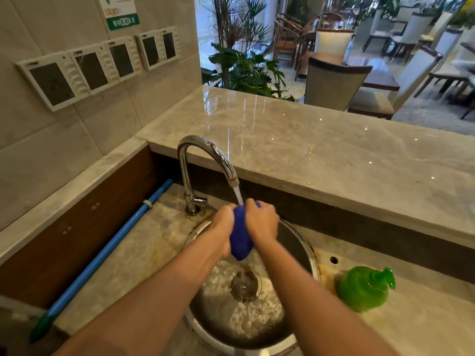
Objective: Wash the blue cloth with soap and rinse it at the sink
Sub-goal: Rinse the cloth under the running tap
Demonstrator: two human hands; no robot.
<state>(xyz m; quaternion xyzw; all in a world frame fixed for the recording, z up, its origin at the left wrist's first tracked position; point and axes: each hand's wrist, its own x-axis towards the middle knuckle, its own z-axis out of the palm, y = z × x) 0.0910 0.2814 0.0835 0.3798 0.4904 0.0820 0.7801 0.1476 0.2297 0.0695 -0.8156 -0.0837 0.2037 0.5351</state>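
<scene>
A broad marble counter runs across the back of the scene, raised above the lower ledge that carries the sink. Beyond it stand dining chairs and leafy plants. On the tiled wall to the left hang five white control panels with dark screens, and above them a poster with a green band of white characters too small to read. A long blue pole with a green end lies along the ledge, left of the basin. The round steel sink holds foamy water around its drain. The chrome tap arches over it, its stream falling onto the blue cloth. A green soap bottle sits just right of the rim; no label shows. The cloth is bunched into a wad above the basin, pressed between both hands: the left hand and the right hand are close together, fingers curled round it.
</scene>
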